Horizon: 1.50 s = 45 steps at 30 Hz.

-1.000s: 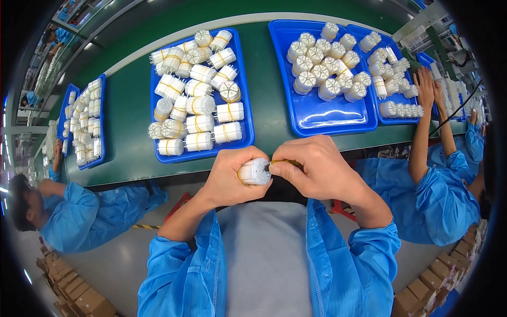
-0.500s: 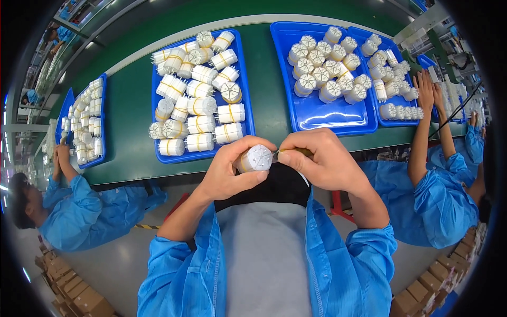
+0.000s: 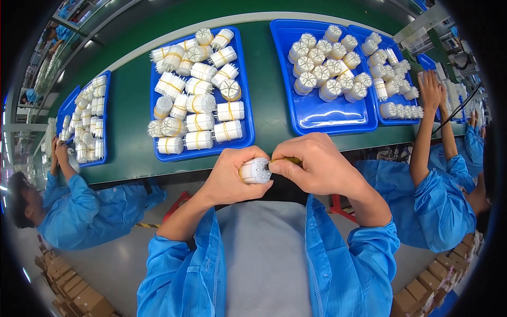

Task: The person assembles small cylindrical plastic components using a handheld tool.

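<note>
My left hand (image 3: 231,177) is wrapped round a white cylinder (image 3: 255,171) with a yellow band around it, its pale, segmented end face turned up and to the right. At the right edge of that face, my right hand (image 3: 311,165) pinches a slim tool (image 3: 292,159) with an olive-yellow handle. The tool's tip is mostly hidden by my fingers, and I cannot tell whether it touches the end face. Both hands are held in front of my body, just off the bench's near edge.
Similar banded cylinders fill a blue tray (image 3: 246,138) ahead on the left. Another blue tray (image 3: 334,119) to the right holds more, standing on end. Further trays line the green bench (image 3: 274,105). Co-workers in blue sit left (image 3: 84,211) and right (image 3: 443,195).
My right hand has moved left, bringing the tool up to the cylinder's end face. The cylinder has turned slightly and dropped a little in my left hand.
</note>
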Motion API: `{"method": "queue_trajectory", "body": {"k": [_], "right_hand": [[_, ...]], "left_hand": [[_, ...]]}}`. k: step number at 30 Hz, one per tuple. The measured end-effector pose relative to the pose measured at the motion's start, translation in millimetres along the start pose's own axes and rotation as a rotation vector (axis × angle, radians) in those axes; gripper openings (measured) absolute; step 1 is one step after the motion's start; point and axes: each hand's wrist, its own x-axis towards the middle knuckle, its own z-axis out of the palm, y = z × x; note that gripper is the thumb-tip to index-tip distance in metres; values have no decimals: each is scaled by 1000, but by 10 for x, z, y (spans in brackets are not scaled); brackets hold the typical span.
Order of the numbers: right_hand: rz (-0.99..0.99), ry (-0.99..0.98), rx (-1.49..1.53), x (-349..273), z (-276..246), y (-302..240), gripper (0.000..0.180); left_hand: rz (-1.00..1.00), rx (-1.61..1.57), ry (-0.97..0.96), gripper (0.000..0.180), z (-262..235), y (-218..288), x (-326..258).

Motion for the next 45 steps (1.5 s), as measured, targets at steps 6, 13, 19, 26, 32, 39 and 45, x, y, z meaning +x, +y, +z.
{"method": "queue_trajectory", "body": {"k": [6, 13, 19, 26, 32, 39, 45], "right_hand": [[16, -21, -108, 29, 12, -41, 18], [21, -18, 41, 52, 15, 14, 17], [-19, -4, 38, 51, 25, -15, 14], [-40, 64, -86, 5, 121, -52, 14], [-17, 76, 69, 37, 173, 52, 14], [-30, 33, 98, 62, 144, 13, 14], [-92, 85, -35, 65, 161, -9, 13]], "left_hand": [[-13, 36, -54, 26, -27, -23, 29], [-18, -68, -44, 28, -45, -90, 21], [11, -53, -45, 27, -38, -75, 6], [17, 31, -40, 27, -6, -116, -1], [28, -5, -26, 27, -48, -146, -16], [-5, -31, -43, 27, -77, -121, -36], [-4, 3, -25, 26, -63, -91, -18]]}}
